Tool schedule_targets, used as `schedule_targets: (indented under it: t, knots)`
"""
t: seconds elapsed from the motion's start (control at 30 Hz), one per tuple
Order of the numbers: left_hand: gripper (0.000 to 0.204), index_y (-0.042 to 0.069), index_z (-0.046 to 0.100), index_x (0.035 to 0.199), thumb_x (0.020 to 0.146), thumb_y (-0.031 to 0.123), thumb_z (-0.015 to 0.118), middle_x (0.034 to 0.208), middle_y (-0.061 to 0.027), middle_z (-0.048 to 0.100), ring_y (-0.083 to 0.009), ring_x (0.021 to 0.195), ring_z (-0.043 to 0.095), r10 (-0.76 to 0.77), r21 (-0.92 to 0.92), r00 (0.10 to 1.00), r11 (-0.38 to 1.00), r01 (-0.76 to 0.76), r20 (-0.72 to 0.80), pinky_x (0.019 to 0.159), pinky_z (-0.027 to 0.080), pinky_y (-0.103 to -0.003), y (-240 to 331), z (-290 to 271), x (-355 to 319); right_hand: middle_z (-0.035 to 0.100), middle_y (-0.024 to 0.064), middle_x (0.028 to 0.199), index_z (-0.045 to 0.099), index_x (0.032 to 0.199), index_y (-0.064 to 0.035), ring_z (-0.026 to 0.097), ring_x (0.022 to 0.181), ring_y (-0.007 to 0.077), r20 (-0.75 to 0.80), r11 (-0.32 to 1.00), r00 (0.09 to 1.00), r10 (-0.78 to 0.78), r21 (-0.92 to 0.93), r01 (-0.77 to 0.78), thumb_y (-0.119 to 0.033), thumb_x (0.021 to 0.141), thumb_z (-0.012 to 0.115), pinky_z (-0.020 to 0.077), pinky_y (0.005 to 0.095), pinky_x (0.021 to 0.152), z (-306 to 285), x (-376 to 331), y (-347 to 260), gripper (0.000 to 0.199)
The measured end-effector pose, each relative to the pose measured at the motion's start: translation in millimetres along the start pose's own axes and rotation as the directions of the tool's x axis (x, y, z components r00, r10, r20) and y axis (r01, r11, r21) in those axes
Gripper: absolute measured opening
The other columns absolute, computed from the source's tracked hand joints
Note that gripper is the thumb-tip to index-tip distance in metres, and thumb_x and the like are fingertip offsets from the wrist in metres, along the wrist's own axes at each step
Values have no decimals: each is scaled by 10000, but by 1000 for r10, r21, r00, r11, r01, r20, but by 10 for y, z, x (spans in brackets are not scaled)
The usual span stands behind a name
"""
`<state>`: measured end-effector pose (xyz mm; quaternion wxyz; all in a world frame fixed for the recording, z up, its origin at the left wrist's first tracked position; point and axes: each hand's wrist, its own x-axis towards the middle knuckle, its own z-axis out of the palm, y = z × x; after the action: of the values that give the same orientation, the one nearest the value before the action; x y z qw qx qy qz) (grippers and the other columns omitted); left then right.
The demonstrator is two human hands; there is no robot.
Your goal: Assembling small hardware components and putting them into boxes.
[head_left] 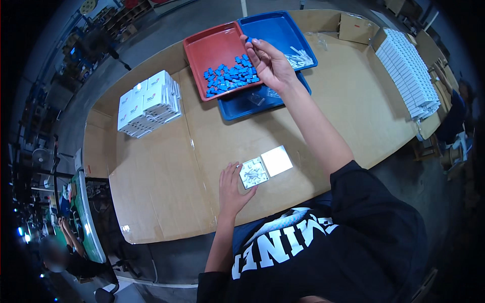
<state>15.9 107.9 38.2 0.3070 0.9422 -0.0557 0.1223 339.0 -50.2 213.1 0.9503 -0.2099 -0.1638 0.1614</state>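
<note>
A small square white box [254,172] lies open on the cardboard surface, with small pale parts inside that I cannot make out. Its plain white lid [277,160] lies flat against the box's right side. My left hand [232,192] grips the box at its left edge, fingers on the far corner and thumb at the near one. Raised over the trays, my right hand [270,63] pinches a small blue plastic piece [248,39] between its fingertips. Below it, the red tray [194,48] holds a heap of similar blue pieces [230,77].
A blue tray [268,25] with white strips [299,58] sits beside the red one. Under both, another blue tray [235,112] holds clear plastic pieces [256,99]. White boxes [149,106] are stacked at left, a long row [406,73] at far right. Another person [76,252] works lower left.
</note>
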Motion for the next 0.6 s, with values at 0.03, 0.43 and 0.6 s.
schedule_targets:
  t: [0.03,0.43,0.6]
  knots:
    - [772,32,536,1406,780,361,846,1460,-171,533,-381,1431,446,6,-3,1000,1000,-6,3,1211,298,-552,4,9,6,697,231,1222,667,1030,62,734,1051,225,7,994,999,45,95,-46,-7,971,670,636,295,919,55,-107,-56,91]
    - [823,48,517,1440,749,328,865,1463,-165,552,-376,1431,454,-34,19,999,999,34,0,1223,292,-529,8,52,-32,513,332,1431,534,1271,185,584,1324,350,115,850,970,212,469,-241,-15,1037,565,583,352,1082,71,-923,-5,310]
    - [836,53,514,1444,743,341,868,1463,-166,558,-373,1423,468,-26,18,999,999,26,-22,1221,301,-539,-19,56,-19,634,298,1329,673,1125,130,564,1356,364,-112,978,972,207,9,-207,29,976,611,500,360,1157,-251,-1396,225,190]
